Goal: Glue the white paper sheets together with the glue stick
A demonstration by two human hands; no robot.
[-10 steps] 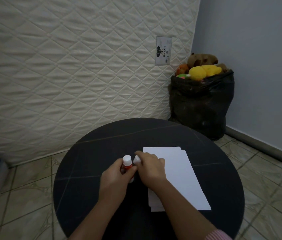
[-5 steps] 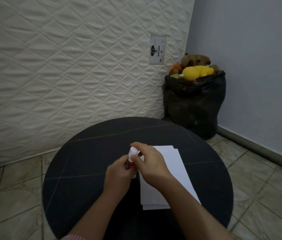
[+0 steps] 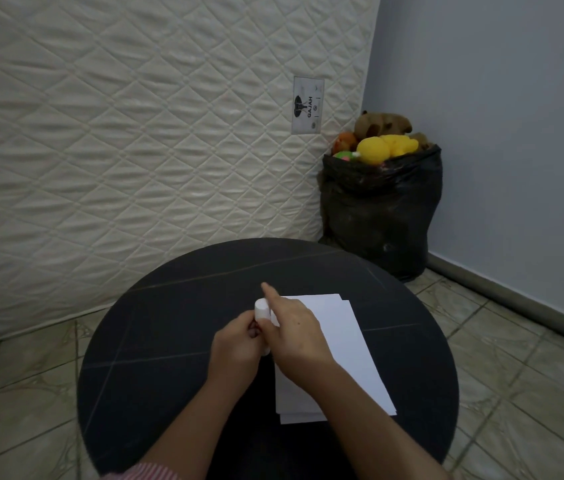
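Observation:
The glue stick (image 3: 261, 309) stands upright above the round black table (image 3: 169, 341), its white cap on top and a bit of red body showing lower down. My left hand (image 3: 237, 348) is wrapped round the stick's body. My right hand (image 3: 296, 337) grips the stick at the cap from the right, with the index finger stretched out past it. To the right of both hands two white paper sheets (image 3: 346, 344) lie stacked on the table, slightly offset; my right wrist covers their left part.
A quilted white mattress (image 3: 135, 133) leans against the wall behind the table. A black bag (image 3: 381, 216) filled with soft toys stands in the far right corner. Tiled floor (image 3: 516, 358) surrounds the table.
A second ago my right hand held the cap apart from the open stick. The cap now sits on the stick, and both hands have shifted slightly right, towards the sheets.

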